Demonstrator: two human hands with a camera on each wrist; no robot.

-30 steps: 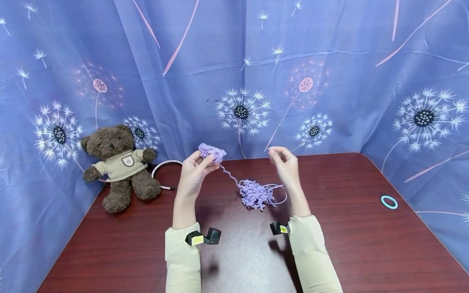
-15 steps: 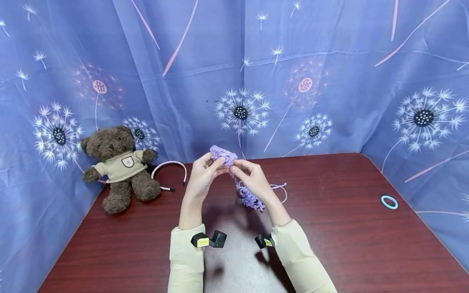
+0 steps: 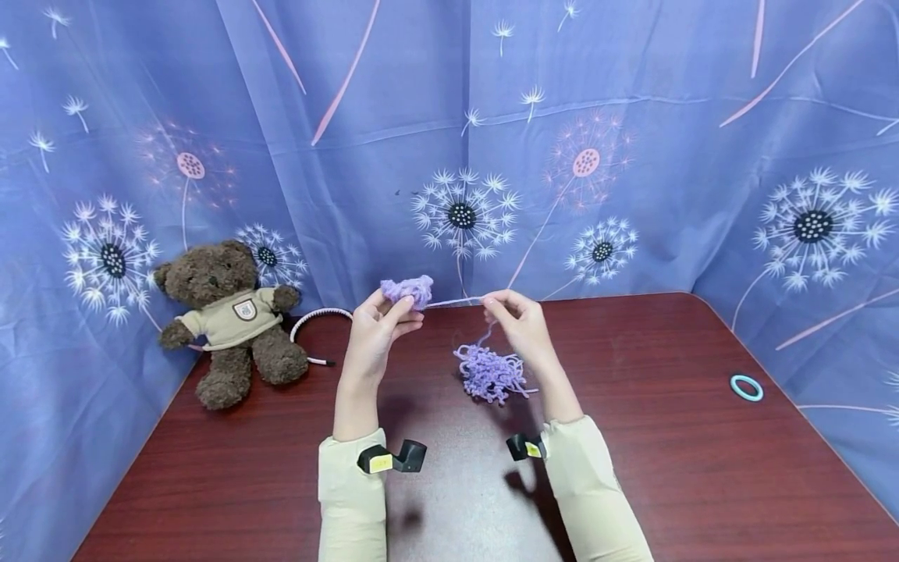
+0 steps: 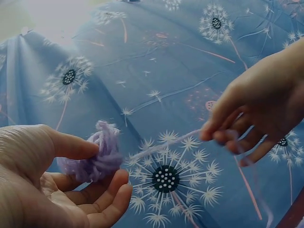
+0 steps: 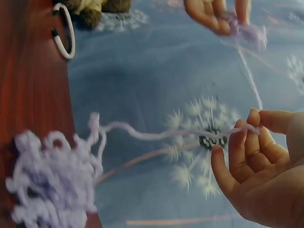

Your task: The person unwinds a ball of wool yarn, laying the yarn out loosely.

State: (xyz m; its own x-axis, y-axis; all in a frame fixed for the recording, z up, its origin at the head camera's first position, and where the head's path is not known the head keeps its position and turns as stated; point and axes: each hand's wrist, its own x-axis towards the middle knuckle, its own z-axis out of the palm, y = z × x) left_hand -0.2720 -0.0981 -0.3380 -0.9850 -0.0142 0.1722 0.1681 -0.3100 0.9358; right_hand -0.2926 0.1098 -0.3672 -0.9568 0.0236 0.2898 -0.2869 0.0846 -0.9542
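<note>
My left hand (image 3: 372,337) pinches a small wound bundle of lilac yarn (image 3: 414,290) between thumb and fingers, held above the table. From it a strand (image 3: 453,302) runs taut across to my right hand (image 3: 525,328), whose thumb and index finger pinch it. Past the right fingertips the strand hangs down to a loose, curly heap of the same yarn (image 3: 492,375) on the table below. The right wrist view shows this slack strand (image 5: 156,135) reaching the heap. In the left wrist view the bundle (image 4: 95,159) lies between the left thumb and curled fingers.
A brown teddy bear (image 3: 235,320) in a beige shirt sits at the table's back left. Beside it lies a white headband (image 3: 309,316). A turquoise ring (image 3: 746,388) lies at the right on the dark red table (image 3: 674,468). A blue dandelion-print curtain (image 3: 379,211) hangs behind.
My right hand came in from the right to the bundle, then drew back rightwards with the strand pinched. The left hand shifted right and back again, keeping hold of the bundle.
</note>
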